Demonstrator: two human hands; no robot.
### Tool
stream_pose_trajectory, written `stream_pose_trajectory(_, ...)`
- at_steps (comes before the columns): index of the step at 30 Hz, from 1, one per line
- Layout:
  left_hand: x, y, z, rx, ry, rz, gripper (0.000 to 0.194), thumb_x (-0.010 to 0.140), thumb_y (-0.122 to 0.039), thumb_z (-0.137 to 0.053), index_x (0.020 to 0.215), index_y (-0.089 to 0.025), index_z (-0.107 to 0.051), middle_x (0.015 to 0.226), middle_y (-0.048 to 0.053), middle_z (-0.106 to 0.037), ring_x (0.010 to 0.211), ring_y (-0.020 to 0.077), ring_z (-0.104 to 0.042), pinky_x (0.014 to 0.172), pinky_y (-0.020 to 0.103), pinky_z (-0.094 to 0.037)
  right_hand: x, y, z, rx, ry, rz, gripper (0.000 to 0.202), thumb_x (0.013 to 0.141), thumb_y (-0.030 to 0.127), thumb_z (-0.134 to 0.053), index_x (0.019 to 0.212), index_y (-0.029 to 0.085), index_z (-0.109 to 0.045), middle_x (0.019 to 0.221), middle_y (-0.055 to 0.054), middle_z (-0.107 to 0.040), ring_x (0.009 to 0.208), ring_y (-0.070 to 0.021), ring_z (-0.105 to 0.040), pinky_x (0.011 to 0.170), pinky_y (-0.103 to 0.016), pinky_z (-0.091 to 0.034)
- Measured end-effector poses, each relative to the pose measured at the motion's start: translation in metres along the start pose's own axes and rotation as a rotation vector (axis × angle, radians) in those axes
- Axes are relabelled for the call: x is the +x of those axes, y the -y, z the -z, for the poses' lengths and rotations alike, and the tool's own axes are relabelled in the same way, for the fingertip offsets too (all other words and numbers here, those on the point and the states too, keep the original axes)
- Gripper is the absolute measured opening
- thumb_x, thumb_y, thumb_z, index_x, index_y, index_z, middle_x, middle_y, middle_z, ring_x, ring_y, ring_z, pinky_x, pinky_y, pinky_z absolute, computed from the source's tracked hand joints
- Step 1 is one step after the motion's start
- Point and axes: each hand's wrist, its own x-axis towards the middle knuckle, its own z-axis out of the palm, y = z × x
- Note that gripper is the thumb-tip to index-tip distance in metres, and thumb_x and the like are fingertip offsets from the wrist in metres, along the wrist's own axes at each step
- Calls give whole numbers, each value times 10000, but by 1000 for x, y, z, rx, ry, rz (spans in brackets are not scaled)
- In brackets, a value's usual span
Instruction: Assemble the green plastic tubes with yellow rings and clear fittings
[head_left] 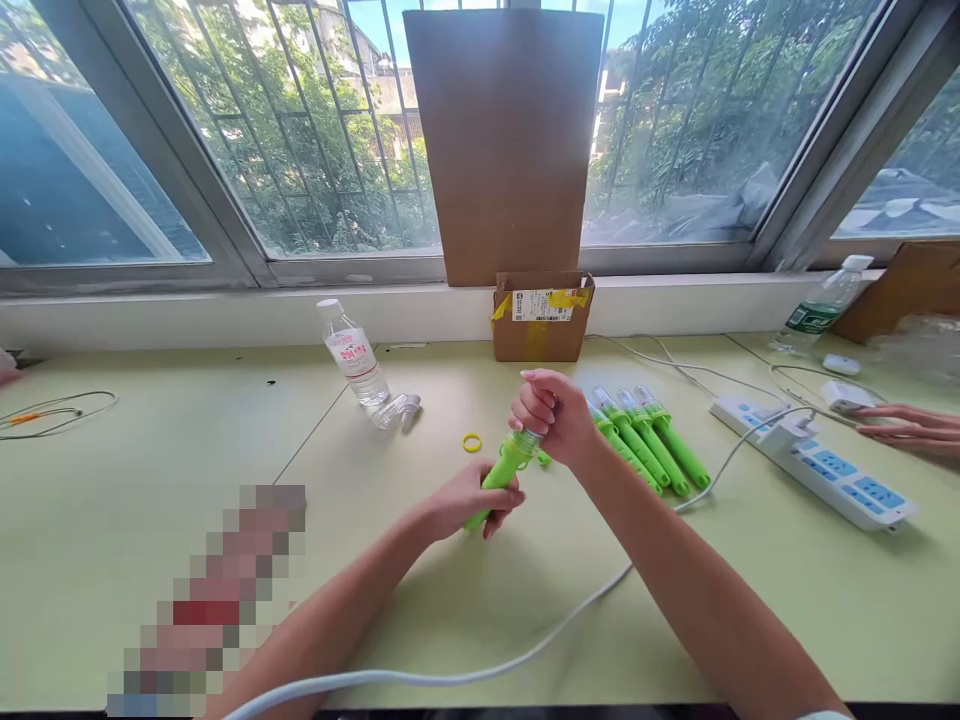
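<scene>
My left hand (472,498) is wrapped round the lower part of a bright green plastic stick (504,468), which tilts up to the right just above the table. Around the clear top of the same stick my right hand (551,412) is closed in a fist, hiding most of that end. A small yellow ring (471,435) lies beyond my left hand. Partly behind the held stick is a small green piece (543,458). Several more green sticks with clear tops (651,445) lie side by side, right of my right hand. Clear plastic pieces (405,412) rest by a water bottle (354,355).
A white cable (517,660) crosses in front of me to a power strip (840,470). A small cardboard box (540,340) stands at the back before a tall cardboard sheet (510,140). Another person's hand (911,425) and a second bottle (817,305) are at the right.
</scene>
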Motion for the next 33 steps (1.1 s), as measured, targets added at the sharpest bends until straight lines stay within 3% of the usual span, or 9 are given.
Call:
stream_pose_trajectory(3, -5, -2, -8, -239, 298, 79, 315, 714, -431, -598, 639, -189, -410, 432, -40, -463, 324, 101, -398, 341, 226, -308, -4, 9, 0, 29, 134, -93, 474, 763, 245, -578, 423, 198, -252, 332, 92, -288, 314, -58, -281, 438, -237, -388)
stream_pose_trajectory(5, -6, -3, -17, -227, 274, 106, 345, 749, -423, -582, 594, -195, -373, 393, -68, -376, 320, 78, -339, 346, 215, -284, -5, 11, 1, 9, 146, -143, 480, 759, 251, -583, 423, 198, -245, 326, 95, -282, 309, -54, -261, 423, -232, -376)
stream_pose_trajectory(8, -3, -3, -26, -44, -54, 112, 376, 788, -419, -543, 589, -208, -302, 424, -90, -270, 358, 57, -248, 377, 207, -204, -3, 6, -1, -23, 44, -101, 459, 729, 231, -598, 421, 203, -258, 315, 99, -273, 299, -54, -258, 407, -233, -368)
stream_pose_trajectory(12, 3, 1, -22, 479, -655, -50, 300, 787, -316, -511, 583, -195, -328, 502, -54, -325, 459, 75, -279, 474, 232, -198, -1, -6, -13, -69, -345, 150, 392, 705, 217, -600, 435, 208, -316, 323, 97, -298, 295, -63, -296, 385, -234, -361)
stream_pose_trajectory(14, 4, 2, -16, 576, -769, -108, 249, 775, -285, -520, 606, -194, -362, 523, -51, -344, 486, 83, -299, 499, 232, -213, -2, -10, -22, -126, -428, 240, 386, 711, 229, -601, 433, 209, -335, 324, 93, -310, 293, -68, -320, 383, -235, -361)
stream_pose_trajectory(17, 3, 0, -7, 420, -458, -120, 322, 792, -364, -522, 567, -185, -377, 494, -49, -354, 468, 79, -334, 486, 220, -251, -7, -6, -29, -214, -236, 211, 400, 724, 250, -622, 429, 203, -358, 334, 86, -336, 298, -65, -334, 395, -236, -358)
stream_pose_trajectory(24, -8, 1, -18, -257, 397, 101, 306, 620, -397, -665, 530, -156, -498, 489, 8, -528, 380, 102, -450, 392, 247, -336, -18, 9, -23, -121, 353, -207, 467, 742, 289, -636, 403, 203, -326, 325, 89, -309, 299, -61, -323, 410, -240, -381)
stream_pose_trajectory(26, -10, 1, -26, -346, 433, 177, 391, 626, -387, -660, 452, -183, -375, 382, -40, -384, 340, 74, -353, 357, 227, -259, -16, 8, -21, -93, 385, -267, 476, 736, 305, -638, 402, 207, -314, 319, 91, -303, 287, -59, -310, 400, -242, -389)
stream_pose_trajectory(33, -6, -10, -33, -82, -114, 97, 335, 719, -280, -528, 494, -204, -292, 358, -81, -274, 339, 46, -222, 353, 207, -178, -16, 7, -23, -62, 161, -54, 451, 733, 232, -618, 412, 206, -302, 309, 100, -295, 280, -55, -279, 384, -232, -357)
